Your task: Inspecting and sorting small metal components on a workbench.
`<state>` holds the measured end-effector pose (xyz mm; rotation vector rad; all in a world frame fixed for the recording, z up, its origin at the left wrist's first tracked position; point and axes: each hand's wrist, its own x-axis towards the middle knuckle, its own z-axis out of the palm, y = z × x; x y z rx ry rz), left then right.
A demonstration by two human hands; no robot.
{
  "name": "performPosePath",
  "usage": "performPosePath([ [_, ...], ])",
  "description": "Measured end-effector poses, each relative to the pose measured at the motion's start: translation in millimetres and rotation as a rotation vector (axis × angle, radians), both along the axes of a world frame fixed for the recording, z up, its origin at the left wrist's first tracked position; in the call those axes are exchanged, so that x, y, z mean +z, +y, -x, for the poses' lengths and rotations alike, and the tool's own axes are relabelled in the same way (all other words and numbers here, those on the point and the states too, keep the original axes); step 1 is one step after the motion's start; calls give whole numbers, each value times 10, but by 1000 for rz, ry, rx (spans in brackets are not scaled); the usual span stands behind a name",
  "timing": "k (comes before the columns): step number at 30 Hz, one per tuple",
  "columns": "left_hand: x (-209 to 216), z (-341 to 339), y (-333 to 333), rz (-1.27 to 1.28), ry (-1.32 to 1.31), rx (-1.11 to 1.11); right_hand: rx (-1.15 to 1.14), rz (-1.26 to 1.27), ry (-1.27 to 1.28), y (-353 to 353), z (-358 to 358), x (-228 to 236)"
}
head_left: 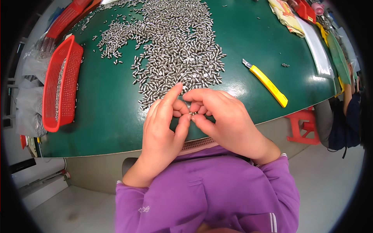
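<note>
Both my hands meet over the near edge of the green table (248, 105). My left hand (160, 126) has its thumb and a bent finger pinched together, while its index finger points up and away. My right hand (225, 116) pinches at the same spot, its fingers curled. Between the fingertips a tiny shiny metal part (192, 113) shows, mostly covered, so I cannot tell its shape or which hand bears it. Just beyond my fingers spreads a large heap of small, bullet-shaped metal parts (178, 42).
A yellow box cutter (269, 86), blade out, lies to the right. A red plastic basket (72, 91) with small parts stands at the left. A pink basket (194, 145) is at the table's front edge. A red stool (303, 126) and a person's dark clothing (345, 120) are at far right.
</note>
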<state>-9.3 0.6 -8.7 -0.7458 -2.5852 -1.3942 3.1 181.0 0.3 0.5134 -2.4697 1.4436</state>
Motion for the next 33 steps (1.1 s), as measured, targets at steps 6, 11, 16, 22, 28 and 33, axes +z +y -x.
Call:
performPosePath([
  [6,25,8,-12,-12,-9,-31,1,-34,42,-21,-27,-19],
  [11,33,4,-11,-12,-1,-34,9,-65,31,-3,-37,9],
  [16,16,2,-16,2,47,-16,42,-79,61,3,-19,19],
  [22,-5,4,-26,-98,22,38,49,-213,126,51,-79,14],
  [28,-15,4,1,19,99,73,329,-179,-18,196,-258,123],
  [33,27,3,51,94,152,48,129,-206,45,185,-48,130],
])
